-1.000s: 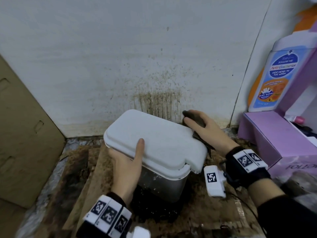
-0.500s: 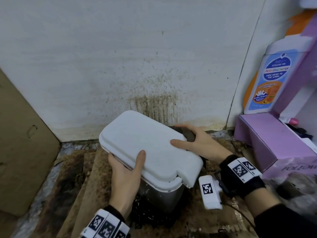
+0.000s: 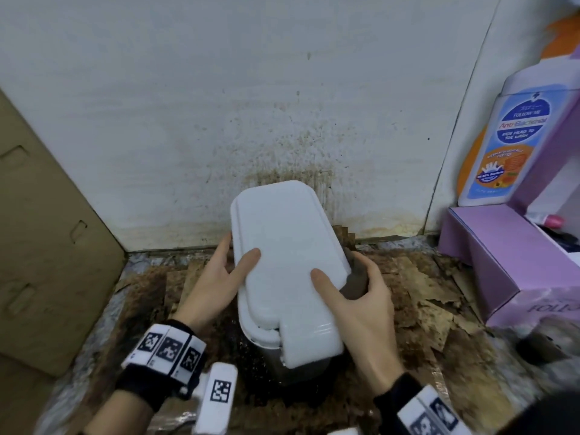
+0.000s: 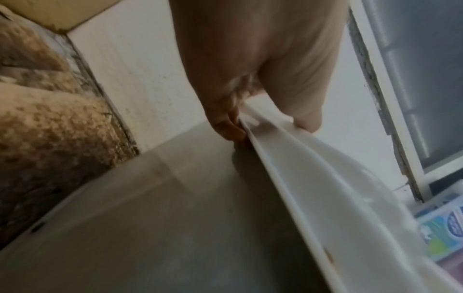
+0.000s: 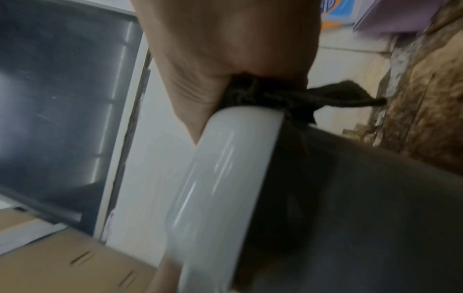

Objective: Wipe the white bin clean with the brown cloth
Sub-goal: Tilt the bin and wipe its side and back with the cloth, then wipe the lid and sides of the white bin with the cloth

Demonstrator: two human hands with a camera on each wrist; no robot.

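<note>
The white bin stands on the floor by the stained wall, lid closed, its long axis pointing at the wall. My left hand grips the lid's left edge, thumb on top and fingers under the rim. My right hand lays its thumb on the lid and curls its fingers round the bunched brown cloth, pressing it against the bin's right side. In the right wrist view the cloth is squeezed between the palm and the lid rim. The bin's grey body lies below.
Flattened cardboard leans on the left. A purple box and a large wash bottle stand on the right. Wet, torn brown cardboard covers the floor around the bin. The wall is close behind.
The bin has turned from lying crosswise to pointing at the wall. My right hand with the cloth came from the far corner to the near right side. My left hand shifted along the left edge.
</note>
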